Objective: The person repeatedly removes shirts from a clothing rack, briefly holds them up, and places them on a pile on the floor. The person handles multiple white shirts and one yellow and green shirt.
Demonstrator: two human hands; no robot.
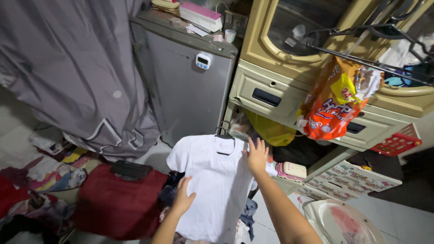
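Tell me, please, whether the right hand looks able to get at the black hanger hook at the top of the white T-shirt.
Probably yes. The right hand lies flat on the white T-shirt at its shoulder, just beside the black hanger hook, and nothing sits between them.

A small white short-sleeved shirt (214,180) hangs front-out on a dark hanger (224,135), low in the centre of the frame. It is spread flat, sleeves out to either side, the hanger hook rising just above the collar.
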